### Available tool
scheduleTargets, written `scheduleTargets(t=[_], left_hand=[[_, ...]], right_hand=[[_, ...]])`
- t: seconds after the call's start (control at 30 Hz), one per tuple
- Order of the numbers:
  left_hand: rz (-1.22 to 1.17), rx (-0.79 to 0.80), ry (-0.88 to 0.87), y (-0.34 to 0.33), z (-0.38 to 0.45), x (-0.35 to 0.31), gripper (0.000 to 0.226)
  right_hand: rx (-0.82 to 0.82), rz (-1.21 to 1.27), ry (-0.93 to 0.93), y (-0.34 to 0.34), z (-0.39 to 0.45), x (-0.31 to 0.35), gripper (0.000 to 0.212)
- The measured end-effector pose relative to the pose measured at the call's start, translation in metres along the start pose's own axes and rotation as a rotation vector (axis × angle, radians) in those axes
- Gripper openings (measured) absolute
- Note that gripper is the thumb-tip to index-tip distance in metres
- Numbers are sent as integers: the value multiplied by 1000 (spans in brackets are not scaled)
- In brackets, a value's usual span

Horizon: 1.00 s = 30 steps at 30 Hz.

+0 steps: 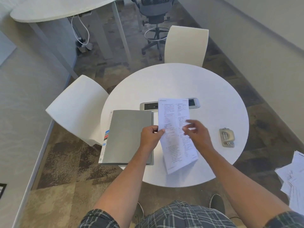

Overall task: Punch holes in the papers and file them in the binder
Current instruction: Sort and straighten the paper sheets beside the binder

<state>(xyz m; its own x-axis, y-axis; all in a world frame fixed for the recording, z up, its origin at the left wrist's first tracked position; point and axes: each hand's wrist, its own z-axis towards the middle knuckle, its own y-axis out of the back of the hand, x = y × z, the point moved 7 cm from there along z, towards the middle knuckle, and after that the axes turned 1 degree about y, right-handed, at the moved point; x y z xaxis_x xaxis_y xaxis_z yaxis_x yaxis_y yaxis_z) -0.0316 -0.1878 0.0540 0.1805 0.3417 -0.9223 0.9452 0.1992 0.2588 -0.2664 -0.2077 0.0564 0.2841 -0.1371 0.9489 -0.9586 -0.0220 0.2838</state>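
Note:
A printed sheet of paper (172,145) is held above the round white table (213,96), bent lengthwise along its middle. My left hand (150,137) pinches its left edge. My right hand (196,131) hovers over the sheet's right half, blurred, fingers spread and touching or just above the paper. A grey binder (126,137) lies closed on the table's left side, with coloured index tabs along its left edge. A grey hole punch (227,137) sits on the table to the right, apart from both hands.
A power outlet strip (150,106) is set into the table behind the paper. Two white chairs (79,109) (185,45) stand at the far sides. A loose stack of papers (294,178) lies at the right edge. An office chair (154,15) is farther back.

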Motion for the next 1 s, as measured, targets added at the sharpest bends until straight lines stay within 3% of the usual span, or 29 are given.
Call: scheduleTargets(t=[0.07, 0.17, 0.37, 0.5, 0.6, 0.67, 0.73, 0.77, 0.83, 0.93, 1.0], left_hand=[[59, 5, -36, -6, -1, -7, 4], [82, 68, -76, -18, -8, -20, 11], [-26, 231, -50, -40, -15, -20, 6], [-61, 118, -42, -35, -10, -10, 8], [-52, -1, 40, -20, 1, 4, 44], [-55, 18, 199, -14, 7, 24, 83], [-129, 101, 370, -15, 7, 48, 106], [-195, 153, 431, -18, 5, 57, 105], [-337, 223, 487, -22, 0, 68, 78], [-379, 213, 470, -22, 0, 77, 30], [-388, 198, 510, -23, 0, 83, 17]], right_hand=[[183, 39, -28, -23, -3, 7, 26], [286, 162, -41, -41, -8, 15, 36], [280, 298, -36, -41, -8, 17, 25], [222, 387, -110, -29, -5, 8, 23], [196, 455, -134, -18, -2, 1, 25], [186, 527, -145, -10, 1, -3, 27], [175, 588, -163, -4, 4, -7, 27], [166, 606, -174, -1, 5, -9, 25], [149, 625, -204, 5, 7, -14, 22], [116, 648, -255, 14, 10, -29, 24], [102, 657, -283, 19, 12, -39, 27]])
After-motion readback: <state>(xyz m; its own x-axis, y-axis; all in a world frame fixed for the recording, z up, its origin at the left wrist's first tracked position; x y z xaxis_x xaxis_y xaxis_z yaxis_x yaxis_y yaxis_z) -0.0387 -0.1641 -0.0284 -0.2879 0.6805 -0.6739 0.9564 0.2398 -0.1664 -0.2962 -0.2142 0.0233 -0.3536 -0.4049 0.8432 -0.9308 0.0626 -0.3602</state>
